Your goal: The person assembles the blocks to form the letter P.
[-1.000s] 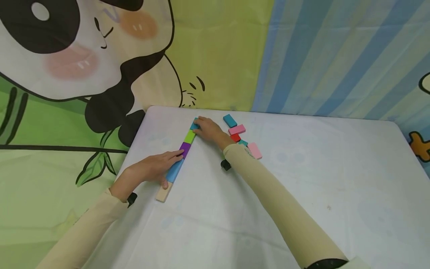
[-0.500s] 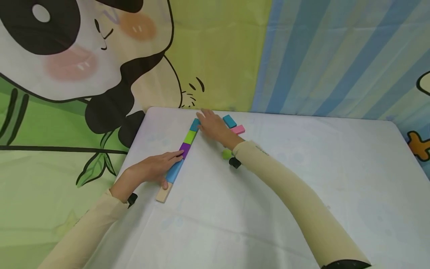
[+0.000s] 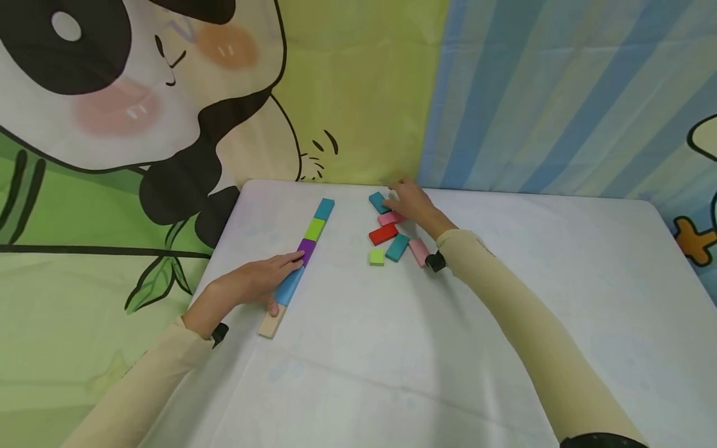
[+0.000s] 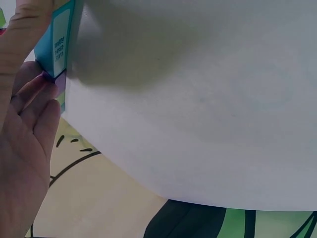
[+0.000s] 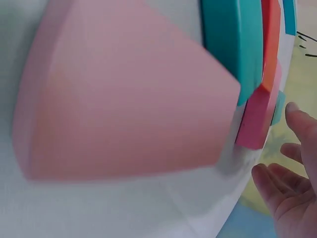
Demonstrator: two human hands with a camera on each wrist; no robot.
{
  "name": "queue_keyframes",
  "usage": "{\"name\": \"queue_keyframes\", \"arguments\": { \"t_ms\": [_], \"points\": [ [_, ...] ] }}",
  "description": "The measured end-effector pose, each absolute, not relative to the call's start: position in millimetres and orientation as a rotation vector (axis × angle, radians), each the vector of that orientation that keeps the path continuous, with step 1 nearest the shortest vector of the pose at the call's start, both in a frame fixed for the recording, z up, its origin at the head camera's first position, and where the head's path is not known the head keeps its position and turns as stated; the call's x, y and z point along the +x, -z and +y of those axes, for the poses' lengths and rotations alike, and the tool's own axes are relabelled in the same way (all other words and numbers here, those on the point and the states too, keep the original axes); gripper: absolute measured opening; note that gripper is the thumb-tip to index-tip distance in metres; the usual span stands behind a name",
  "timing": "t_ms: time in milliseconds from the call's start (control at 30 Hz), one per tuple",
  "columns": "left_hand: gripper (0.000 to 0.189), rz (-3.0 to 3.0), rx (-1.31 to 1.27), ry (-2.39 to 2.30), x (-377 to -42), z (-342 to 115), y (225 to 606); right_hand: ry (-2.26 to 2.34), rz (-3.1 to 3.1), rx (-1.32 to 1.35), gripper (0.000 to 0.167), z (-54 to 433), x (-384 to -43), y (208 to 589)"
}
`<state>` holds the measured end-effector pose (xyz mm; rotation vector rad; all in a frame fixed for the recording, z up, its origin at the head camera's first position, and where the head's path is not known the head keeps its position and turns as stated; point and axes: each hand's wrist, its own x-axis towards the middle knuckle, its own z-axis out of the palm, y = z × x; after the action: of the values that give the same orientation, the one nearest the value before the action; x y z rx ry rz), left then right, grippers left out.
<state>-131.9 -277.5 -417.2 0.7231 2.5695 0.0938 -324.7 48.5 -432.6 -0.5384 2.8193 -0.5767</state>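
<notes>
A straight row of flat rectangular blocks runs away from me on the left: plain wood (image 3: 271,323), light blue (image 3: 288,285), purple (image 3: 307,247), lime green (image 3: 315,229) and teal-blue (image 3: 324,208). My left hand (image 3: 249,283) rests along it, straight fingertips at the purple block and thumb near the wood-blue joint. In the left wrist view, printing shows on the light blue block's side (image 4: 60,42). Over the far loose blocks is my right hand (image 3: 413,204), fingers apart and holding nothing, close to a blue block (image 3: 378,201) and a pink block (image 3: 388,219).
Beside those lie a red block (image 3: 383,234), a teal block (image 3: 396,247), a small lime block (image 3: 377,257) and another pink block (image 3: 417,252) near the right wrist. The white table's (image 3: 504,298) far edge meets a printed cloth backdrop (image 3: 364,93).
My right hand has left the teal-blue block at the row's far end and moved right to the loose blocks, uncovering several of them. My left hand stays on the row.
</notes>
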Motion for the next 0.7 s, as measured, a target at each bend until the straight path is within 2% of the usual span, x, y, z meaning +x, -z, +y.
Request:
{"name": "queue_keyframes", "arguments": {
  "t_ms": [267,433,700],
  "points": [
    [0.112,2.563,0.704,-0.092,-131.3,-278.0,417.7,0.59,2.785,-0.536,0.054,29.1,-321.3,441.7],
    [0.11,2.566,0.716,-0.093,-130.6,-277.9,416.7,0.595,2.802,-0.524,0.047,24.2,-321.0,445.9],
    [0.111,2.557,0.681,-0.105,-131.3,-277.0,417.4,0.614,2.796,-0.722,0.042,17.0,-316.7,442.8]
  ]
}}
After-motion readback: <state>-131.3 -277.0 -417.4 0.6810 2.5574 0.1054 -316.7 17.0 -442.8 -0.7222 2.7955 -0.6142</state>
